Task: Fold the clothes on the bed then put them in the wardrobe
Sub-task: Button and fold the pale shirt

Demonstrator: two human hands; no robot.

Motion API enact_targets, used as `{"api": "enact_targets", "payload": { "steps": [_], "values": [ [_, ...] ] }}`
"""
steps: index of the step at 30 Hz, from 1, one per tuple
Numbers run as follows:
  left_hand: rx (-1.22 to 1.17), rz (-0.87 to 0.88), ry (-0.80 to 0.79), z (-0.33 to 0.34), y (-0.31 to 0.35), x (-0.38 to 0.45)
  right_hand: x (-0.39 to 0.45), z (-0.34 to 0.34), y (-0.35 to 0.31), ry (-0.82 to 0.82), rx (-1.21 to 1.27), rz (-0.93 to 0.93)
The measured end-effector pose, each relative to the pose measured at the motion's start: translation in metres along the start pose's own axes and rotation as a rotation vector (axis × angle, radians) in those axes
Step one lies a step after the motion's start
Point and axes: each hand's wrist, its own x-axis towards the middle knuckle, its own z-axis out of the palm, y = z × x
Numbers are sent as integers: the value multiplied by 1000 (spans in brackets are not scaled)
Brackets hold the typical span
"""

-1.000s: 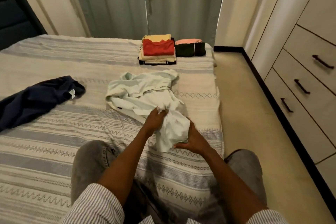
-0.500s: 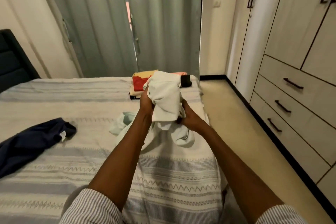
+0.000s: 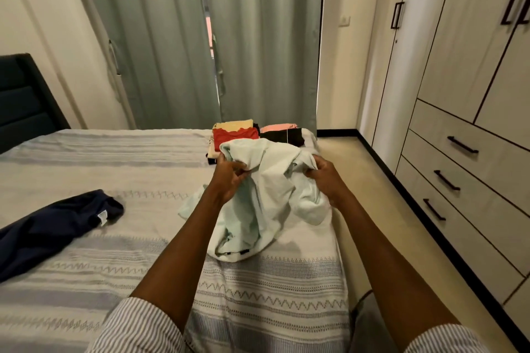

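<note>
Both hands, left (image 3: 229,178) and right (image 3: 324,178), grip the pale garment (image 3: 269,198) bunched between them

A single head-worn camera looks forward and down across the bed (image 3: 86,169) from its near edge, facing the curtain (image 3: 258,37) beyond the far side. The wide-angle lens bends the wardrobe (image 3: 470,94), which runs along the right of the bed. The view sits close over the person's forearms, with both hands (image 3: 229,178) raised above the bed, roughly mid-frame. No second view shares the scene.
</note>
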Motion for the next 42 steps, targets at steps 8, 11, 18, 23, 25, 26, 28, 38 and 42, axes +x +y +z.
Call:
{"api": "enact_targets", "payload": {
  "steps": [8,11,18,23,25,26,28,38,42],
  "values": [
    [602,91,17,-38,-33,1,9,12,20,95,-71,64],
    [860,-11,58,-48,-37,-9,20,10,40,232,-84,135],
    [1443,-223,-318,-102,-89,-32,6,36,100,-6,-289,272],
    [2102,-56,-388,-142,-154,-53,-5,45,121,-186,-649,353],
    [2276,145,-356,-150,-170,-57,-5,49,129,-186,-703,349],
    [2292,231,-329,-151,-169,-56,-6,50,127,-196,-691,311],
    [2295,265,-303,-148,-169,-52,-9,52,128,-217,-591,207],
    [1864,630,105,-141,-133,-70,-5,114,107,-353,-654,-161],
    [1523,693,199,-153,-107,-88,16,189,68,-664,-808,-479]
  ]
}}
